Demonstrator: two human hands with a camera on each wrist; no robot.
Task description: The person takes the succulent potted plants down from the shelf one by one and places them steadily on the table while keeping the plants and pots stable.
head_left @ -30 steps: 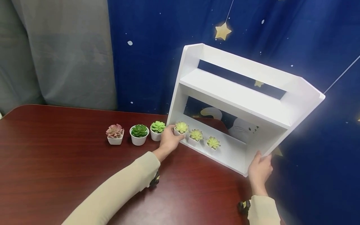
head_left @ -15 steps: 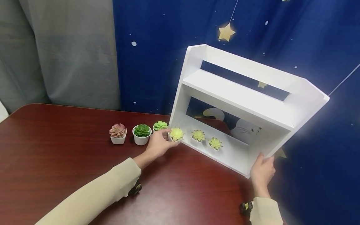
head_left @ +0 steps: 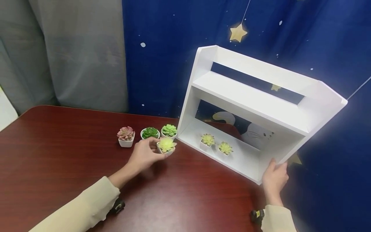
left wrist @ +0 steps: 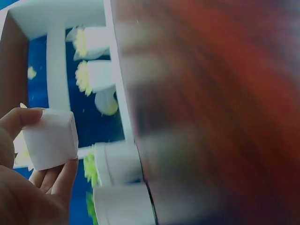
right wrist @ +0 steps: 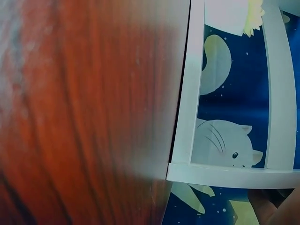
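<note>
In the head view my left hand (head_left: 145,155) pinches a yellow-green potted succulent (head_left: 166,145) above the table, left of the white shelf (head_left: 246,96). Its square white pot (left wrist: 50,140) sits between thumb and fingers in the left wrist view. Just behind it stand a dark green potted succulent (head_left: 150,132), partly covered by the hand, and a bright green potted succulent (head_left: 169,130). My right hand (head_left: 274,178) grips the shelf's lower right side; few of its fingers show. Two yellow-green succulents, a left one (head_left: 207,140) and a right one (head_left: 225,148), stand on the bottom board.
A pink potted succulent (head_left: 126,136) stands at the left of the row on the reddish-brown table (head_left: 72,154). Behind the table hang a grey curtain (head_left: 87,58) and a blue curtain (head_left: 162,64) with stars. The shelf stands angled at the table's right.
My left hand has lifted the yellow-green succulent off the left end of the bottom board and carried it left, out over the table. The right hand stays on the shelf's side.
</note>
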